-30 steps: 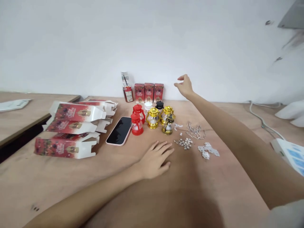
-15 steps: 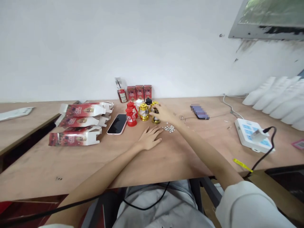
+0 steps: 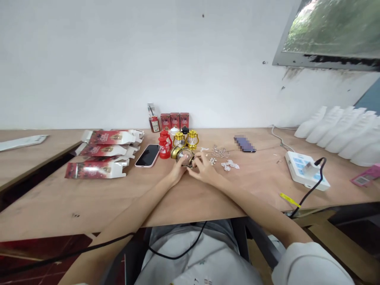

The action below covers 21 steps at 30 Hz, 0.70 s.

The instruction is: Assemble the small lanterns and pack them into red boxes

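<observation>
Both my hands meet over a small gold toy lantern (image 3: 180, 153) lying tilted on the wooden table (image 3: 118, 194). My left hand (image 3: 177, 171) grips its left side and my right hand (image 3: 204, 169) grips its right side, fingers curled. Behind stand more little lanterns: two red ones (image 3: 164, 145), gold ones (image 3: 192, 139), a white and a black one. A pile of small round button cells (image 3: 212, 160) and white paper bits (image 3: 229, 165) lie just right of my hands.
A phone with a pink edge (image 3: 147, 155) lies left of the lanterns, beside flattened red cartons (image 3: 102, 155). Three red boxes (image 3: 175, 119) stand by the wall. Another phone (image 3: 244, 143), a white power strip (image 3: 305, 170) with cable, a yellow item (image 3: 289, 199) and white bags (image 3: 341, 128) are at right.
My right hand came back from the far wall, took a gold lantern from the group and drew it toward me. My left hand rose from the table and joined it on the lantern.
</observation>
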Motion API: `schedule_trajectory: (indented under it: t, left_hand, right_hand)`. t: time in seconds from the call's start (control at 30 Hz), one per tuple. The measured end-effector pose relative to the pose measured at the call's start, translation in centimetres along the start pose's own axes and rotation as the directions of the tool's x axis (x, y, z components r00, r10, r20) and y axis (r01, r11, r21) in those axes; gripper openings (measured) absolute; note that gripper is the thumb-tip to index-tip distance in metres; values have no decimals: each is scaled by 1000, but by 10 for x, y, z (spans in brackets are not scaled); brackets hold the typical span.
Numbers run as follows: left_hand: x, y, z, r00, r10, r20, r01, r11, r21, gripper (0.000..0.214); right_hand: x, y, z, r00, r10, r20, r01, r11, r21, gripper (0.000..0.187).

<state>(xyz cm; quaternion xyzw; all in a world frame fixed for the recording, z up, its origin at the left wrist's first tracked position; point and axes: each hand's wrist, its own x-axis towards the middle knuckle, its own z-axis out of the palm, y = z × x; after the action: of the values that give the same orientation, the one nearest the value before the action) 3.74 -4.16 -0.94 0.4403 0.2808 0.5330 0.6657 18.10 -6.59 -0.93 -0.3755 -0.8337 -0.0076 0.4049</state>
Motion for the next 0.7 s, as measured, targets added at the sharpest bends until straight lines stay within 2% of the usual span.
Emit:
schedule_trajectory:
  t: [0.07,0.1,0.13,0.2,0.27,0.33,0.43,0.53,0.6,0.7]
  left_hand:
    - [-2,2,1,998,13,-65,-16,999,-48,46]
    - [-1,3,1,995,18,-96,-24,998,-64,45]
    - [-1,5,0,992,24,-125,-34,997,-76,43]
    - [2,9,-4,982,35,-188,-53,994,-95,41]
    - [4,12,-7,971,27,-236,-52,994,-98,39]
    - [6,14,-10,965,24,-260,-48,995,-87,37]
    - [6,15,-10,963,51,-265,-70,996,-63,39]
    - [5,16,-8,958,88,-271,-102,994,-36,43]
    - [5,16,-7,957,90,-274,-101,995,-26,43]
    - [5,17,-8,959,79,-272,-88,996,-22,43]
  right_hand:
    - [-5,0,-2,998,-61,8,61,997,54,17]
    - [-6,2,-3,999,-42,-27,43,997,64,20]
    - [-6,5,-4,997,17,-72,-13,998,61,23]
    - [-3,15,-5,966,214,-145,-213,977,20,24]
    - [0,27,-4,908,399,-129,-409,910,-62,23]
    - [0,38,-1,866,495,-65,-499,851,-164,26]
    - [-2,46,4,823,565,64,-535,807,-249,40]
    - [-3,46,7,794,591,147,-553,801,-231,46]
    - [-4,45,7,808,571,144,-547,818,-177,44]
    - [-4,46,6,845,530,72,-518,844,-139,40]
